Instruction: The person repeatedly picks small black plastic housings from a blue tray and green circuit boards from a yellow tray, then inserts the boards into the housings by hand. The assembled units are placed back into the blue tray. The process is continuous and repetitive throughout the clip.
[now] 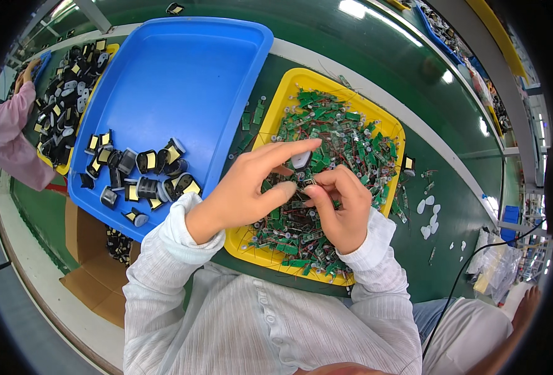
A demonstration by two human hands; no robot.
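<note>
My left hand (242, 184) is over the yellow tray (279, 111), its index finger stretched out and its thumb bent below. Between them sits a small plastic housing (300, 160) with a white face, mostly covered by the fingers. Close beside it, my right hand (342, 203) pinches a small part (309, 182), seemingly a circuit board; the fingertips hide most of it. Beneath both hands lies a heap of green circuit boards (367, 150) with thin wires and small round clear pieces, filling the tray.
At the left stands a large blue tray (170, 69) with several black-and-grey housings bearing yellow pads (145, 161). Another tray of housings (64, 100) is near a co-worker's pink sleeve (17, 134). White flat pieces (429, 215) lie at right. A cardboard box (98, 278) stands below.
</note>
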